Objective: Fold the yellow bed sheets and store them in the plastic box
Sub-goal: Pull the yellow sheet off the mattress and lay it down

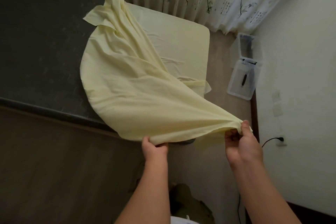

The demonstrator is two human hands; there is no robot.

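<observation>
1. Over the near corner of the dark grey mattress [41,51], the pale yellow cotton bed sheet [131,92] hangs stretched between both hands, its far end still lying on the bed.
2. The left hand [154,146] grips the lower hem; the right hand [241,140] pinches a bunched corner.
3. The cloth looks light, soft and limp, so it is best held at corners and hems.
4. The clear plastic box [242,80] stands on the floor by the wall, well apart; it probably is open.

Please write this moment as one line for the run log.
left hand: grips yellow sheet edge | right hand: pinches corner | plastic box: on floor | fold: unfinished
</observation>
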